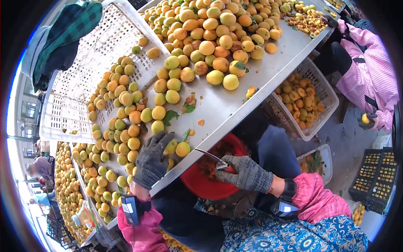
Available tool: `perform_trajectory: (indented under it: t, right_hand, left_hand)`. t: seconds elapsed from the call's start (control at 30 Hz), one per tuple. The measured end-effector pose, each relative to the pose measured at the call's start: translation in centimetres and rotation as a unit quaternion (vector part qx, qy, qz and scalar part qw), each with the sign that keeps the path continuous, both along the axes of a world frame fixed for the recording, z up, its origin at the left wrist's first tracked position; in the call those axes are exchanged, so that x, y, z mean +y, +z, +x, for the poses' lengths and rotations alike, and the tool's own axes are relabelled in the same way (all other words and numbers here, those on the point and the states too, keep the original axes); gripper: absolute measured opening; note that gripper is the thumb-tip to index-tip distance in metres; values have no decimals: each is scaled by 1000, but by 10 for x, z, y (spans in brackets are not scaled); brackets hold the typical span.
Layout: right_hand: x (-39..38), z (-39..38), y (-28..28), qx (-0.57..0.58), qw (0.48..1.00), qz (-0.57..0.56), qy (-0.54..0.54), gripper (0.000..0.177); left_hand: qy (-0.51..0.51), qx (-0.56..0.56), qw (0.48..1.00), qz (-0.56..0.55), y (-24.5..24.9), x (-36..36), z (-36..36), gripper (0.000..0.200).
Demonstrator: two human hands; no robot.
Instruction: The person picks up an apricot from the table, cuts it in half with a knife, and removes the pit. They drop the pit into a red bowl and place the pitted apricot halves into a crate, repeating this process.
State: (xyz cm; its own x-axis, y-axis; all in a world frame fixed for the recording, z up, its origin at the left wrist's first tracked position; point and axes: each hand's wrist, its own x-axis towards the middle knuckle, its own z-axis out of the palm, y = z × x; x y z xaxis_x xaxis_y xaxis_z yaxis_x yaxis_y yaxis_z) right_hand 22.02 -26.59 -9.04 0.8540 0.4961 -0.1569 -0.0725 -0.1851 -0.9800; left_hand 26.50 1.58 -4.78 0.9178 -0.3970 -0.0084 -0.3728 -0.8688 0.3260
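Observation:
My left hand [153,161], in a dark grey knitted glove, lies on the near edge of the metal table with its fingers extended. Its fingertips are beside a yellow-orange apricot [183,149] and a greener one that they partly cover; no fruit shows lifted in it. My right hand [245,173], gloved alike, is closed around the handle of a small knife [210,156]. The thin blade points left toward the table edge, above a red basin [201,187] between my knees. Many apricots [210,54] are piled on the table.
A white crate [69,107] lies tipped on the table, spilling apricots. Another white crate [310,134] under the edge holds halved fruit. A person in pink checks [369,71] sits at right, near black trays [373,176]. Leaves and scraps [170,117] lie on the tabletop.

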Motion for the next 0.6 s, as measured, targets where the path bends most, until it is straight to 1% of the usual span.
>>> perform_trajectory:
  t: [0.03,0.07,0.13,0.17,0.23,0.27,0.3,0.33,0.37,0.4,0.47,0.53,0.57,0.6]
  right_hand:
    - [0,0,0,2,1000,2,3,27]
    - [0,1,1,6,1000,3,2,27]
    - [-1,3,3,16,1000,7,4,27]
    - [-1,3,2,18,1000,8,3,27]
    - [0,3,2,25,999,42,-23,26]
    - [0,3,2,24,999,43,-24,26]
    - [-1,3,2,26,999,38,-24,26]
    - [-1,3,3,27,999,34,-22,26]
    - [1,1,3,25,999,35,-20,26]
    - [3,0,3,20,998,53,-32,26]
    - [5,-2,8,11,996,71,-43,26]
    - [6,-3,18,29,995,81,-44,28]
    - [8,-5,19,27,996,79,-44,28]
    - [11,-8,19,-9,994,87,-65,33]
  left_hand:
    - [7,34,999,-16,-7,4,1,58]
    - [7,39,999,-15,-11,6,3,58]
    - [52,87,991,-90,-16,7,5,56]
    - [52,89,991,-89,-18,8,5,56]
    - [112,73,978,-159,-19,9,3,50]
    - [111,72,979,-158,-18,9,1,50]
    - [152,93,947,-269,-15,6,-3,46]
    - [192,112,900,-376,-12,3,-7,44]
    - [200,142,881,-406,-2,-1,-11,49]
    - [200,138,881,-405,4,-6,-16,49]
    - [235,128,852,-450,12,-24,-30,47]
    - [241,115,843,-467,16,-44,-46,46]
    - [258,130,799,-527,13,-52,-56,45]
    - [274,145,750,-584,12,-61,-62,45]
